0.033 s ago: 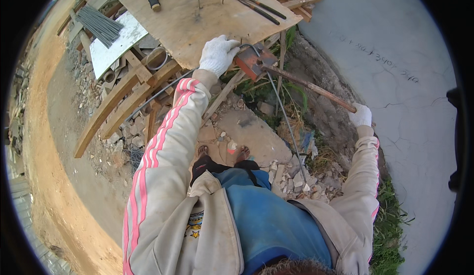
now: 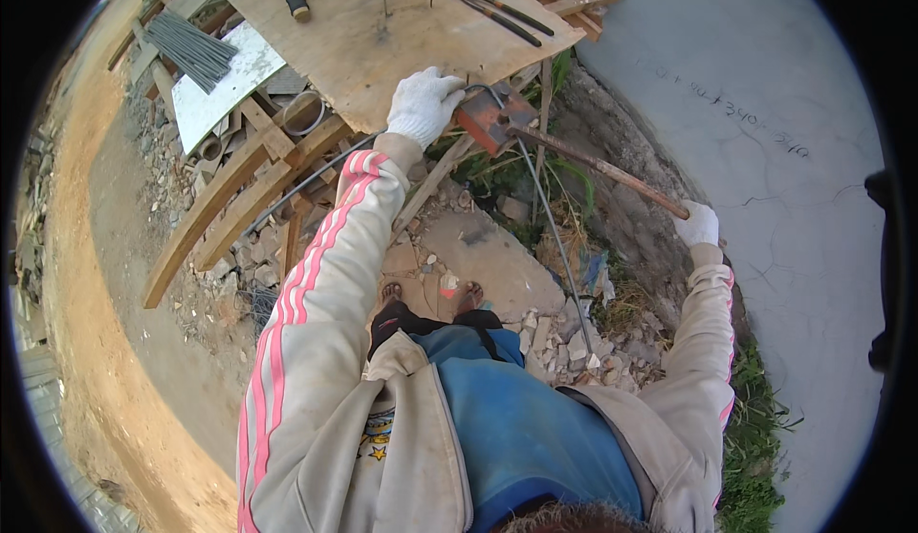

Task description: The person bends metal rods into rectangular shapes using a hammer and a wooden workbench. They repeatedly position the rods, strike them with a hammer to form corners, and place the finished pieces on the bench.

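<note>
Right hand (image 2: 699,223) is gloved in white and clamped around the outer end of a long bar (image 2: 612,174), which reaches up and leftward to a red metal block (image 2: 488,122) at the near edge of the bench (image 2: 354,55). Left hand (image 2: 421,105), also gloved, lies over that edge just beside the block; its fingers hide what is beneath, so whether it grips or only presses I cannot tell. A thin metal rod (image 2: 557,237) slopes from the block down toward the rubble (image 2: 555,347).

The bar looks stiff, fairly heavy and rough with rust, so a glove should not slip easily; its far end is the sensible hold, giving most leverage. The rod seems springier but hard, best held close to the block, where it would whip least.

On the bench lie a hammer (image 2: 297,2) and pincers (image 2: 507,22), both clear of the hands. Leftward, a bundle of grey rods (image 2: 191,47) rests on a white board (image 2: 225,88). Curving timbers (image 2: 210,203) crowd the left side, while the sloping rod and loose rubble hamper the space beneath the bar.
</note>
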Demonstrator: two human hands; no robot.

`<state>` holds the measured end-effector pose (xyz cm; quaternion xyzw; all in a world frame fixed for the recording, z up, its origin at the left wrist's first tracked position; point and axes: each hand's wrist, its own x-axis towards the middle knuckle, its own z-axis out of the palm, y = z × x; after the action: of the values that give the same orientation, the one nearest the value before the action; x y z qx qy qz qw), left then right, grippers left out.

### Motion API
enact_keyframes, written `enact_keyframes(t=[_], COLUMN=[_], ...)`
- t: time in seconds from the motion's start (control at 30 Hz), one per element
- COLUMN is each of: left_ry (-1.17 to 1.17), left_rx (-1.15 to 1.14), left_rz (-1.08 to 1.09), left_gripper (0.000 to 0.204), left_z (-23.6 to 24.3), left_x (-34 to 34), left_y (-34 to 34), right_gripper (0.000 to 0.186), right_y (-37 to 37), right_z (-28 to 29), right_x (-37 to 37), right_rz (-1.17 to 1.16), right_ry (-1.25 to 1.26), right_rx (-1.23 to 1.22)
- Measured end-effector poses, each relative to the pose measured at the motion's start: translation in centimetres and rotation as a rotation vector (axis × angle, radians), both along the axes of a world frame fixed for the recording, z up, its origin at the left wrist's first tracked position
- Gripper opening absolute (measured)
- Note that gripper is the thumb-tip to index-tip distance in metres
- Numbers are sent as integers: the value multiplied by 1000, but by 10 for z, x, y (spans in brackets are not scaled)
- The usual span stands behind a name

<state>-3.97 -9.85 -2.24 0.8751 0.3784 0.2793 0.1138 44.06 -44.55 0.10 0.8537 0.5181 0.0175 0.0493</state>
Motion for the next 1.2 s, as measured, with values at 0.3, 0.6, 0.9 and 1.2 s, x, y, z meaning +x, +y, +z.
enact_keyframes(t=[0.3, 0.6, 0.9, 1.2], left_ry=[26, -13, -67, -147], left_rx=[15, 4, -20, -142], left_rz=[-10, -39, -156, -345], left_gripper=[21, 19, 25, 37], left_z=[-9, -13, -19, -6], left_x=[1, 3, 2, -17], left_y=[7, 11, 19, 30], right_gripper=[30, 34, 38, 55], right_y=[-78, -127, -131, -142], right_z=[-2, 6, 12, 15], right_x=[-103, -258, -376, -381], right_rz=[-272, -564, -742, -592], right_ry=[172, 149, 50, 38], right_rx=[-66, -42, 25, 121])
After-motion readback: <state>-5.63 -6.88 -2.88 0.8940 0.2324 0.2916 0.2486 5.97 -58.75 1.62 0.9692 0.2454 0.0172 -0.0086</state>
